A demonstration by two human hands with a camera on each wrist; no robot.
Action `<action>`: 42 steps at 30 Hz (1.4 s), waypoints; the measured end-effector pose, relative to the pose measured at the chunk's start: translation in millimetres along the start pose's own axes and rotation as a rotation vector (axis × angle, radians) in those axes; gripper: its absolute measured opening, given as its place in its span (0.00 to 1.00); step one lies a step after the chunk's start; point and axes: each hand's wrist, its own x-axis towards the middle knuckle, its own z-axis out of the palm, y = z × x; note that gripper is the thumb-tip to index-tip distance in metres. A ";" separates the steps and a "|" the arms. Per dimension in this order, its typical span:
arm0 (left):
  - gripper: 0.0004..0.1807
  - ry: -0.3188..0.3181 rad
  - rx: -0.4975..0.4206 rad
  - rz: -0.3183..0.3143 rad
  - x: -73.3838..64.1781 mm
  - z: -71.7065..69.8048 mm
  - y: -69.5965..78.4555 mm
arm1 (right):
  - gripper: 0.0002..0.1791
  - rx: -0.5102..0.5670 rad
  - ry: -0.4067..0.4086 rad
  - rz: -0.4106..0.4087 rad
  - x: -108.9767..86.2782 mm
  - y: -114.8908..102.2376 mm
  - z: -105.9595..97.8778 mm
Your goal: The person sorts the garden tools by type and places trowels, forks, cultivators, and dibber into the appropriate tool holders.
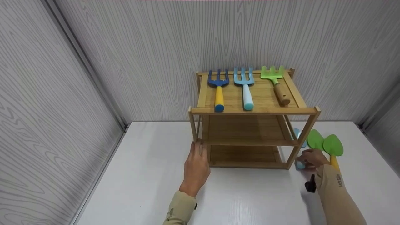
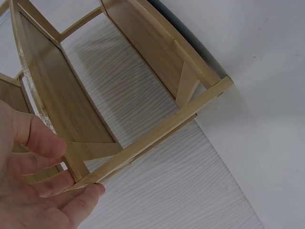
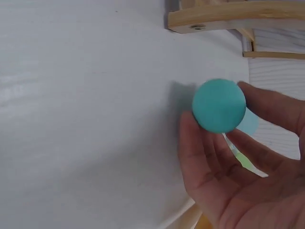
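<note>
My left hand grips the front left post of a three-tier wooden shelf, its fingers and thumb around the post in the left wrist view. To the right of the shelf, my right hand holds the handle of a light blue hand trowel. The turquoise handle end sits between thumb and fingers in the right wrist view. The trowel's blade is partly hidden behind the shelf's right post. Beside this hand lie a green trowel and another green trowel with a yellow handle.
Three hand forks lie on the top tier: a dark blue one with a yellow handle, a light blue one and a green one with a wooden handle. The shelf stands on a white table between grey wood-grain walls.
</note>
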 end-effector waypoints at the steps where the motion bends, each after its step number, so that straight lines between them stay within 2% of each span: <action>1: 0.27 -0.002 -0.001 -0.001 -0.2 -0.4 -0.1 | 0.42 0.013 -0.019 0.007 -0.4 -0.5 -0.1; 8: 0.25 -0.006 -0.006 -0.012 -0.3 -2.8 -0.2 | 0.42 0.067 -0.133 -0.005 -5.1 -6.0 -1.2; 13: 0.24 0.000 -0.012 -0.005 0.3 -4.0 0.6 | 0.45 0.064 -0.165 -0.007 -9.7 -4.9 -3.9; 17: 0.24 0.012 -0.002 0.003 1.2 -4.5 0.7 | 0.44 0.054 -0.151 -0.061 -14.3 1.4 -6.5; 23: 0.25 0.017 0.018 0.015 0.3 -3.2 -0.1 | 0.45 0.105 -0.116 -0.164 -24.7 11.3 -9.5; 32: 0.23 0.019 0.027 0.021 -1.0 -0.4 0.3 | 0.46 0.065 -0.027 -0.183 -37.1 21.6 -9.8; 42: 0.23 0.026 0.009 0.022 -0.6 -0.9 -0.2 | 0.48 0.022 0.017 -0.194 -45.8 23.0 -9.6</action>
